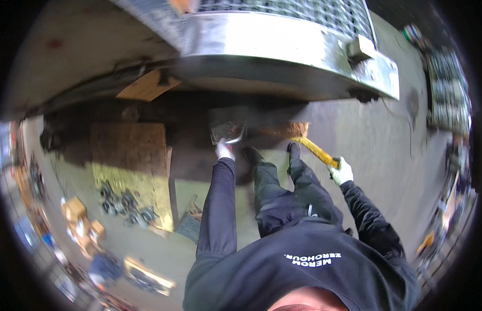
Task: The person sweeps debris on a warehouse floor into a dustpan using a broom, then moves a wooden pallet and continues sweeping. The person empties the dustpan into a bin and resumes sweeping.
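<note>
My left hand (225,150), in a pale glove, is stretched forward and closed on the handle of a metal dustpan (228,132). The pan sits low on the dark patch of concrete floor (375,150), just in front of my left boot (253,154). It seems to carry dark debris, though the view is too blurred to be sure.

My right hand (342,172), gloved too, is wrapped tight around the yellow handle of a hand brush (303,136). The handle slants up and left from my fist; the brown bristles lie on the floor just right of the pan, near my right boot (293,150).

Ahead, a large steel machine (282,46) with a mesh top overhangs the dark patch. To my left, a plywood sheet (128,147) lies flat, with black round parts (124,205) on a yellowed sheet and cardboard boxes (80,220) beyond.
</note>
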Available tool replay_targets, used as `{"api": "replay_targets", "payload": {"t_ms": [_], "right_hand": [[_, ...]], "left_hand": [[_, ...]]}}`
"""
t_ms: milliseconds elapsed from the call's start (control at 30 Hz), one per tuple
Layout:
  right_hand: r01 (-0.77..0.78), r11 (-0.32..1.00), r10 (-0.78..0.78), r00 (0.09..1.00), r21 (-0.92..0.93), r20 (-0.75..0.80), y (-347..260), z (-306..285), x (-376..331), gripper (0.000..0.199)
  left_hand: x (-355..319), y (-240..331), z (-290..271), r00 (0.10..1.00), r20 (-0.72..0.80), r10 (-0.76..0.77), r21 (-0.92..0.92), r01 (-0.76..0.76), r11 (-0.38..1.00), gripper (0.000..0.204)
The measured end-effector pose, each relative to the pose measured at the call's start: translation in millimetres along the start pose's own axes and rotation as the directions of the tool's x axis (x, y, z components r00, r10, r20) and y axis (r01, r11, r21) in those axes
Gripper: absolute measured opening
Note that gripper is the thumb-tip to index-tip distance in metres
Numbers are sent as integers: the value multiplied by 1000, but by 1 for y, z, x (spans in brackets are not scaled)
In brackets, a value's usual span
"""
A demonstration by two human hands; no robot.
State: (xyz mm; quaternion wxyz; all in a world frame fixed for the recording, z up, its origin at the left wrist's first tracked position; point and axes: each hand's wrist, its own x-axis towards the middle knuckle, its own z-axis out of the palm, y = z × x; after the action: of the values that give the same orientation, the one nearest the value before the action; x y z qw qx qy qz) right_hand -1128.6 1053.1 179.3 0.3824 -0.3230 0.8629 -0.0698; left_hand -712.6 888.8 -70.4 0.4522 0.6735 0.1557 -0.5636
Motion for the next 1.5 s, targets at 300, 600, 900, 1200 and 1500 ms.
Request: {"api": "replay_targets", "payload": {"t_ms": [300, 600, 900, 1200, 1500], "right_hand": [[-141, 987, 150, 979, 72, -139, -51, 36, 54, 41], [269, 891, -306, 951, -365, -47, -125, -17, 103, 40], [248, 943, -243, 969, -222, 48, -135, -20, 116, 31], [407, 879, -371, 911, -249, 179, -127, -39, 93, 23], [262, 961, -253, 962, 83, -103, -103, -21, 98, 69]], "left_hand": [[55, 18, 35, 980, 186, 67, 219, -108, 970, 27], [-13, 23, -16, 783, 386, 488, 574, -618, 538, 34], [-152, -53, -176, 876, 387, 287, 763, -479, 434, 45], [-244, -132, -364, 939, 252, 235, 856, -329, 398, 28], [-277, -88, -337, 949, 244, 201, 838, -310, 450, 55]]}}
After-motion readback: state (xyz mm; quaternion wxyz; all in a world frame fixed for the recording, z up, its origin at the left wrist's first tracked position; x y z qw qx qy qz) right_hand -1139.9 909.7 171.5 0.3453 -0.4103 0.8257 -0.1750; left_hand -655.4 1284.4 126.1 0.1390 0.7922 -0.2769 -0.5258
